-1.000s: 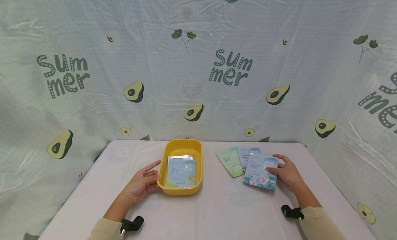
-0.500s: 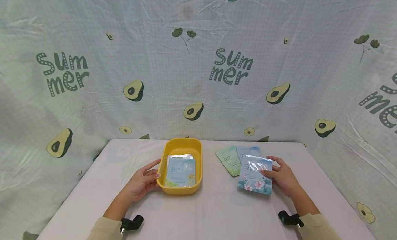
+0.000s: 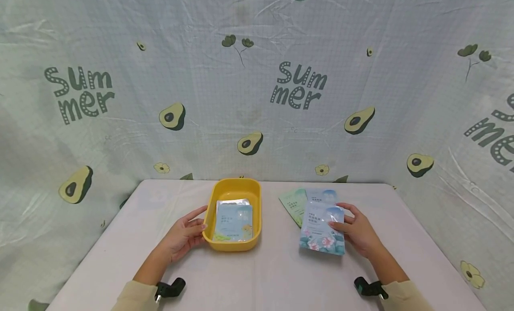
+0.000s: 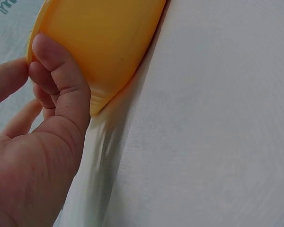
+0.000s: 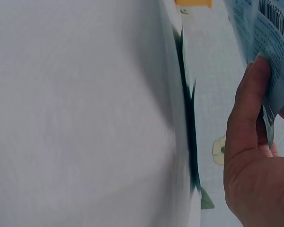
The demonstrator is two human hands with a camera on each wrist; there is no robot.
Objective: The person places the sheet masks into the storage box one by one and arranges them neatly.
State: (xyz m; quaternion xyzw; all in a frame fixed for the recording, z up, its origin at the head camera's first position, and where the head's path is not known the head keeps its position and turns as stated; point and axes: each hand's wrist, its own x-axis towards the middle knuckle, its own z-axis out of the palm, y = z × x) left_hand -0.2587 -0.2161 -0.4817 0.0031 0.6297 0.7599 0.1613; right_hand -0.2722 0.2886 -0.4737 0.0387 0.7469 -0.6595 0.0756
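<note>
My left hand (image 3: 181, 238) pinches the left rim of a yellow plastic tray (image 3: 237, 191). In the left wrist view, the thumb and fingers of the left hand (image 4: 52, 137) meet at the edge of the tray (image 4: 109, 38). Inside it lies a light-blue mask sachet (image 3: 232, 224) over another with a silvery top edge (image 3: 241, 201). A blue sachet with pink flowers (image 3: 319, 235) is pinched at its right edge by my right hand (image 3: 360, 235). Its back with a barcode shows in the right wrist view, where the right hand (image 5: 255, 151) grips the sachet (image 5: 274, 42).
A green sachet (image 3: 294, 205) and a blue sachet (image 3: 321, 195) lie overlapping on the white-covered table (image 3: 277, 275), partly hidden by the held one. A printed cloth (image 3: 201, 79) hangs behind the table and at its sides.
My right hand has carried the flowered sachet left and slightly toward me, now covering more of the green sachet. The left hand and the tray have stayed put.
</note>
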